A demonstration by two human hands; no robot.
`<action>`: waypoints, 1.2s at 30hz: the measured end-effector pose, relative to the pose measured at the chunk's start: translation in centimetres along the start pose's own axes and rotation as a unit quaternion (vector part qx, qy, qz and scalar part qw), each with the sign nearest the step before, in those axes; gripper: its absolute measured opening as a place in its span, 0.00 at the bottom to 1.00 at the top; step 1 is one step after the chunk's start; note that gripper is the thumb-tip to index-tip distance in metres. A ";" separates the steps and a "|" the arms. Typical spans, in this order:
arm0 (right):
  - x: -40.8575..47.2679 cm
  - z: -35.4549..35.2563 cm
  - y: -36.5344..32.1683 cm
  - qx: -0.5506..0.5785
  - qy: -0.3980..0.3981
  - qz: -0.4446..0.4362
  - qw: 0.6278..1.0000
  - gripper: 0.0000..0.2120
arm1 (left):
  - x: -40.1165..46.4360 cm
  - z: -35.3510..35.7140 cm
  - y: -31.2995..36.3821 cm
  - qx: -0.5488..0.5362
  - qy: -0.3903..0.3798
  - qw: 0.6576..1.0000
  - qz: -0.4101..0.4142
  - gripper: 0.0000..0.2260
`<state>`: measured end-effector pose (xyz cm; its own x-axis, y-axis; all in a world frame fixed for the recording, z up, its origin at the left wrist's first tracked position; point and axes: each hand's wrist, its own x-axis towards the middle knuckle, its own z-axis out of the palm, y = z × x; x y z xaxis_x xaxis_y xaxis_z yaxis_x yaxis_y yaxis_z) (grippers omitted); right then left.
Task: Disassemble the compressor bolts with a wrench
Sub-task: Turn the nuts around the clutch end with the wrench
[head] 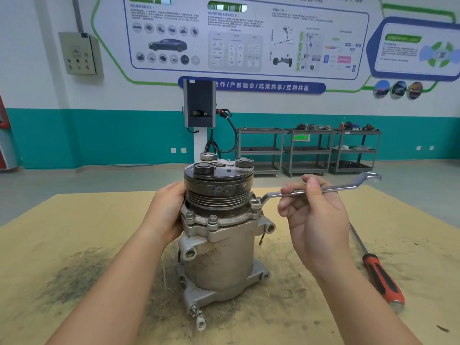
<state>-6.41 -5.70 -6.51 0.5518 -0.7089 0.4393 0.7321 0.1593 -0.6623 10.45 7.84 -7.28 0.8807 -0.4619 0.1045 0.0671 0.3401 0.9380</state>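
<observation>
A grey metal compressor [221, 255] stands upright on the tan table [74, 232], with a dark pulley [219, 188] on top. Two flange bolts [201, 219] show at the front of its collar. A silver ring wrench [323, 189] has its near ring set over a bolt [256, 204] on the right side of the flange. My right hand [316, 215] holds the wrench shaft in its middle between thumb and curled fingers. My left hand [166, 212] grips the compressor's left side at the pulley and flange.
A red-and-black screwdriver [380, 277] lies on the table to the right of my right forearm. A dark dirt smear [79, 275] marks the table at left. Grey shelf carts [308, 150] and a charger post [199, 105] stand against the far wall.
</observation>
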 end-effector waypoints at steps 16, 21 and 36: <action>-3.7 1.1 2.6 -0.300 -0.124 -0.386 0.863 0.10 | -0.5 0.3 0.2 -0.001 0.005 1.000 0.003 0.09; -2.9 1.1 0.3 -0.175 -0.087 -0.311 0.930 0.09 | -0.4 0.4 0.2 -0.006 0.008 1.000 0.003 0.08; 1.1 -1.0 -0.3 0.010 -0.017 0.058 0.998 0.06 | -0.5 0.3 0.1 -0.010 0.012 1.000 0.009 0.09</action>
<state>-6.40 -7.25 -6.46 0.6458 -0.6613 0.3817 0.6705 0.2521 -0.6978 9.91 7.85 -7.11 0.8932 -0.4353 0.1124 0.0605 0.3642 0.9294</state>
